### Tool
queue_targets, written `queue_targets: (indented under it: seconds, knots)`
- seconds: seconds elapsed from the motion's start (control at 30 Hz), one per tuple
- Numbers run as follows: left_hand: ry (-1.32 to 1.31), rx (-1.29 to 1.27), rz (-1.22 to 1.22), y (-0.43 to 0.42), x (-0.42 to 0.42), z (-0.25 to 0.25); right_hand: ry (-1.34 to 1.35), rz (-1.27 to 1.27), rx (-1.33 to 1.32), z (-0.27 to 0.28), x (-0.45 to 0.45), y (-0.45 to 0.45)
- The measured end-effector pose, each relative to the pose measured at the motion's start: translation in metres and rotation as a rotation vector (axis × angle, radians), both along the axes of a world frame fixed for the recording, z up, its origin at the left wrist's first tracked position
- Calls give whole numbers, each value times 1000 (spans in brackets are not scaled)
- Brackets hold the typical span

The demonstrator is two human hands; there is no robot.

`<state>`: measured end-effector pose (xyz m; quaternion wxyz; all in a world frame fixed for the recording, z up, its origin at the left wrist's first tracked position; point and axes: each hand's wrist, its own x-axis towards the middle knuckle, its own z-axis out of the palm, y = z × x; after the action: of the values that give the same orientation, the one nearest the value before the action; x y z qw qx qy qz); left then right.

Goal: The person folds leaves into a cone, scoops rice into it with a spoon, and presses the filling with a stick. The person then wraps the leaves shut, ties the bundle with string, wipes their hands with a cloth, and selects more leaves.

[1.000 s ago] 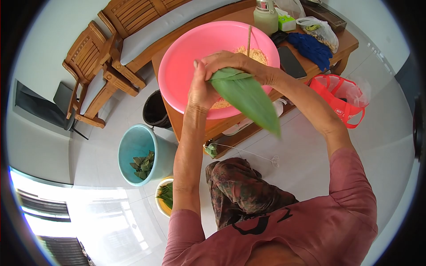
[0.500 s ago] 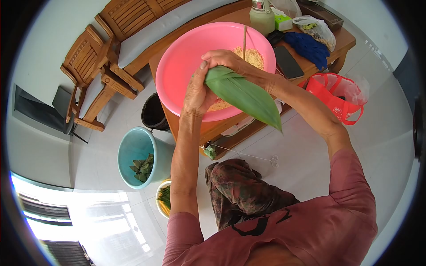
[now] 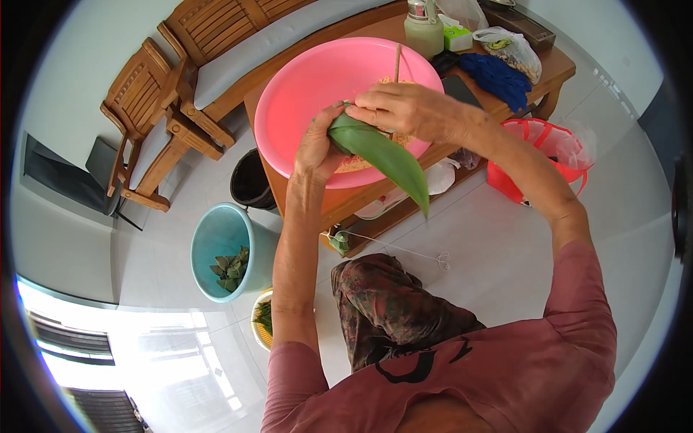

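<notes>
Green leaf (image 3: pixel 384 154), one: our left hand (image 3: pixel 317 146) closed round it, likely main support now; our right hand (image 3: pixel 408 112), just unclasped, curls at its top edge, hold unclear.

This looks to me like somebody's living room: over there a slatted wooden settee (image 3: pixel 209 27) with a pale seat cushion (image 3: pixel 267 56), a matching armchair (image 3: pixel 137 86) beside it, and a low wooden table (image 3: pixel 554 67) bearing a flask (image 3: pixel 424 35) and a green-and-white box (image 3: pixel 458 38), all on glossy pale floor tiles (image 3: pixel 476 238).
</notes>
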<state>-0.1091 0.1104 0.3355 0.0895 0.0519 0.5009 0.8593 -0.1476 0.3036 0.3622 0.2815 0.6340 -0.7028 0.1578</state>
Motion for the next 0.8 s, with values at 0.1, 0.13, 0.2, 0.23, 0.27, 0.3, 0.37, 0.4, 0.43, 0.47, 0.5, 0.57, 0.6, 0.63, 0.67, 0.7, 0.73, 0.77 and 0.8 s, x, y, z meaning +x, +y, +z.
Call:
queue_targets:
  seconds: [0.1,0.13,0.2,0.23,0.27,0.3,0.37,0.4,0.43,0.47,0.5,0.57,0.6,0.63,0.67,0.7,0.73,0.77,0.8]
  knots:
    - [3,20,-119,-6,3,9,-215,129,13,24,4,-1]
    - [-9,-4,-157,-8,1,9,-341,177,14,29,6,-4]
    - [-31,-54,-234,-10,-1,11,-299,225,73,32,4,-8]
    - [-55,-38,-202,-8,2,13,-278,248,103,34,5,-10]
    - [-79,-22,-170,-3,6,15,-253,238,116,37,9,-10]
    - [-104,-5,-138,0,10,17,-230,229,130,41,17,-10]
    - [-78,-22,-188,0,12,17,-200,217,135,42,26,-10]
    - [-63,-30,-214,2,13,19,-192,216,127,42,30,-10]
    - [-58,-32,-176,6,17,19,-186,216,118,42,32,-11]
    - [-55,-34,-137,13,22,20,-171,199,146,40,33,-10]
    - [-52,-38,-97,18,27,21,-154,182,173,38,33,-10]
    - [32,-62,-77,21,33,22,-152,171,171,33,35,-10]
    - [75,-72,-69,23,35,22,-164,175,145,31,36,-10]
    - [92,-60,-58,23,33,18,-176,179,119,30,36,-9]
    - [109,-49,-47,21,31,11,-204,173,100,31,39,-9]
    - [125,-40,-34,21,32,10,-233,168,81,32,43,-10]
    - [152,-82,5,22,34,9,-260,162,62,32,46,-9]
    - [179,-125,43,23,39,9,-254,151,44,32,48,-9]
    - [206,-170,81,25,44,10,-247,141,24,31,49,-9]
